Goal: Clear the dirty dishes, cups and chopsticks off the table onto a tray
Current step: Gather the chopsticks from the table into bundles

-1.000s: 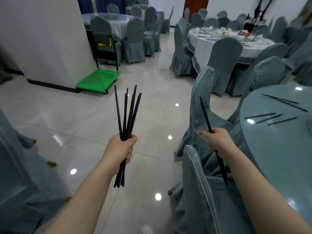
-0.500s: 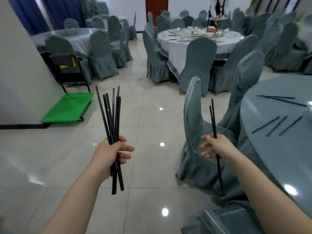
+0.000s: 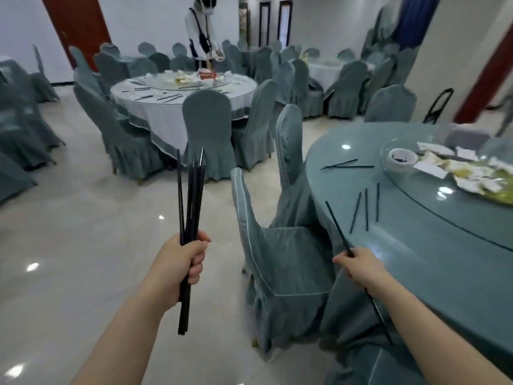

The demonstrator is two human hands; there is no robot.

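Note:
My left hand [image 3: 181, 263] grips a bundle of several black chopsticks [image 3: 191, 195] upright over the floor. My right hand [image 3: 362, 266] holds a black chopstick [image 3: 337, 226] that slants up toward the round teal table [image 3: 433, 259]. On that table lie three loose chopsticks [image 3: 366, 208] just beyond my right hand, and a crossed pair of chopsticks [image 3: 347, 164] farther back. A small bowl [image 3: 402, 159] and crumpled napkins and scraps [image 3: 472, 173] sit on the glass turntable [image 3: 388, 151].
Two covered chairs [image 3: 280, 262] stand between me and the teal table. Beyond them a white-clothed round table [image 3: 166, 112] holds more chopsticks and litter, with a person [image 3: 201, 31] standing behind it. Open tiled floor [image 3: 77, 232] lies to the left.
My view has swung right, so the green cart and pillar are gone and the teal table's turntable shows. Both hands keep their chopsticks; the right one now tilts toward the table.

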